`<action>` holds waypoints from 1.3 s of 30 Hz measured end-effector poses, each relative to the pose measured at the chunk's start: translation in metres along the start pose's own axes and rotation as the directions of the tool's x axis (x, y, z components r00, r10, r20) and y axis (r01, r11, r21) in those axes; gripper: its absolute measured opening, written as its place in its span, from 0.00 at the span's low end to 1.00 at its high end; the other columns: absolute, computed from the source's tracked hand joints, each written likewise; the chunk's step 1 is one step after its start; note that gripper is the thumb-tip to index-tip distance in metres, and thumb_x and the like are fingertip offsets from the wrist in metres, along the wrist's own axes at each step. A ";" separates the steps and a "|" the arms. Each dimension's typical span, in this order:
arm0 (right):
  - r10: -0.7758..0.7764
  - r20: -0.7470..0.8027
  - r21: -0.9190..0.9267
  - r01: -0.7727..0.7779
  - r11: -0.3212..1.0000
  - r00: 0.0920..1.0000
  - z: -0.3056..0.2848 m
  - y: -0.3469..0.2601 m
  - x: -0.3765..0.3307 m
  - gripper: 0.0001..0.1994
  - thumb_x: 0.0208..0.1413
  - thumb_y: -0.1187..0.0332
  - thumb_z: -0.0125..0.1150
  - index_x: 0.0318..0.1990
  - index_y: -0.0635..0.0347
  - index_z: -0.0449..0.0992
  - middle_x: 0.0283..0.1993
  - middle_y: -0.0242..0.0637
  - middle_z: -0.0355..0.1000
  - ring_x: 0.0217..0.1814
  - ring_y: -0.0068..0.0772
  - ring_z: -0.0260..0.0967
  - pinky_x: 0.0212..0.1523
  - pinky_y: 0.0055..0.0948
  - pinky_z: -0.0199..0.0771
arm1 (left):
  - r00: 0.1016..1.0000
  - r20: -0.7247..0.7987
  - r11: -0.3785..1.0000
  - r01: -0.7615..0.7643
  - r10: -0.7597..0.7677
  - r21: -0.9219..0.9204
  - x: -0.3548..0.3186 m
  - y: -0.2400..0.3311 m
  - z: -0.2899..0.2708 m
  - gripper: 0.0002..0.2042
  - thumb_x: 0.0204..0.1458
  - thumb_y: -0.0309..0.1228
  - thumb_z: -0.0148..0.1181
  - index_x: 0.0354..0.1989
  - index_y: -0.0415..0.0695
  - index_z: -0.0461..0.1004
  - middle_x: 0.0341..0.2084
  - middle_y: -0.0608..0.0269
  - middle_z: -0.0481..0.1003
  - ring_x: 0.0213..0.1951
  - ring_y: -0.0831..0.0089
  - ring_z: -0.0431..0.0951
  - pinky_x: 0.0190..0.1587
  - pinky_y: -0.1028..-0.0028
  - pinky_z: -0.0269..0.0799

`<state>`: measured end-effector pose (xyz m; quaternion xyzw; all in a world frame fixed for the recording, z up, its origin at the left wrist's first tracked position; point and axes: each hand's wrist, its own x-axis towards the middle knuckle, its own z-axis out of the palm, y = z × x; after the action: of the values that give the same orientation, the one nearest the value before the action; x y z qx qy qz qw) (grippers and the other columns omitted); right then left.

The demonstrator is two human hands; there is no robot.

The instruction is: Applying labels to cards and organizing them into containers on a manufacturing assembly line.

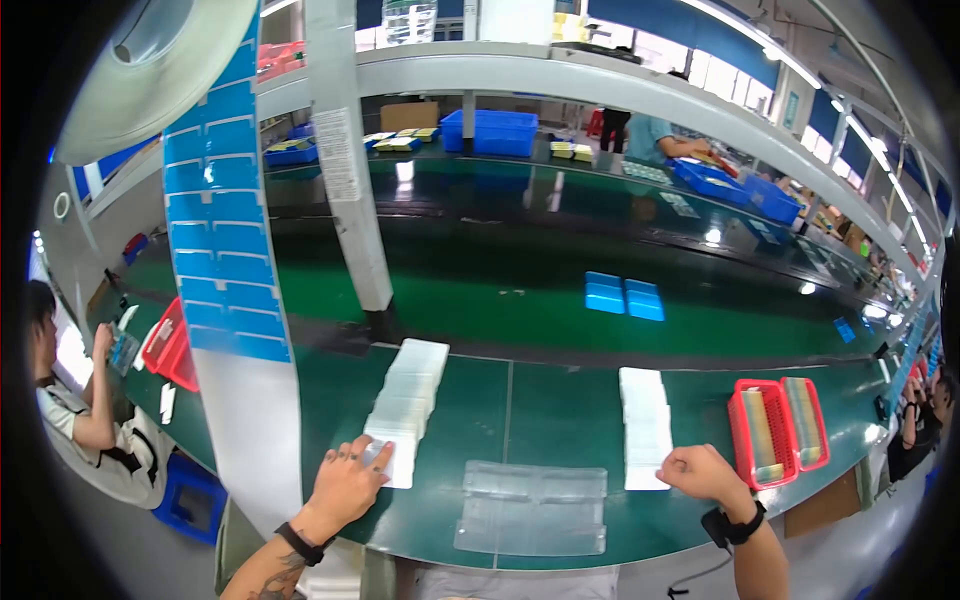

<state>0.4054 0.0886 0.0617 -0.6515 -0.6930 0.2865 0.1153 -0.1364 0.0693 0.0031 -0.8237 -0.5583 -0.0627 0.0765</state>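
Note:
My left hand [347, 483] rests with its fingers spread on the near end of a fanned row of pale, translucent sheets [410, 385]. My right hand [705, 472] is closed, thumb and curled fingers at the near right corner of a fanned row of white cards [645, 415]. They seem to pinch the edge of the nearest card. Between my hands, close to the table's front edge, lies a clear plastic tray-like sheet [533, 508], touched by neither hand.
Red baskets [745, 440] holding upright cards stand right of my right hand. A roll's strip of blue labels [225, 220] hangs at left, beside a grey post [345, 170]. Two blue sheets [605, 292] lie on the green conveyor [450, 270]. Other people work at both sides.

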 end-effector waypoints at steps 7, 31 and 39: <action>-0.024 -0.025 0.085 0.026 0.996 0.999 0.012 -0.002 -0.035 0.13 0.51 0.60 0.72 0.35 0.62 0.83 0.28 0.43 0.80 0.30 0.42 0.79 0.34 0.34 0.78 | 0.999 0.038 1.000 0.012 -0.011 -0.003 -0.002 0.011 0.001 0.25 0.57 0.39 0.63 0.65 0.55 0.70 0.55 0.51 0.68 0.47 0.55 0.74 0.47 0.55 0.72; -0.440 -0.158 -0.689 0.221 0.690 0.884 0.045 0.032 -0.037 0.21 0.60 0.55 0.62 0.60 0.47 0.75 0.38 0.38 0.68 0.32 0.35 0.78 0.26 0.31 0.77 | 0.997 0.027 0.991 0.081 -0.079 -0.109 -0.022 0.042 -0.012 0.24 0.49 0.31 0.69 0.57 0.47 0.77 0.56 0.51 0.68 0.47 0.51 0.73 0.48 0.56 0.70; -0.449 -0.179 -0.702 0.206 0.681 0.875 0.050 0.032 -0.038 0.20 0.59 0.55 0.64 0.58 0.47 0.76 0.36 0.35 0.68 0.31 0.32 0.77 0.25 0.29 0.76 | 0.996 0.035 0.988 0.090 -0.087 -0.123 -0.021 0.040 -0.007 0.24 0.48 0.30 0.70 0.57 0.45 0.77 0.55 0.52 0.69 0.47 0.52 0.72 0.48 0.57 0.70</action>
<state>0.4099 0.0390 0.0115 -0.5509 -0.8247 -0.1206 0.0428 -0.1070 0.0342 0.0036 -0.8021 -0.5904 -0.0888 0.0138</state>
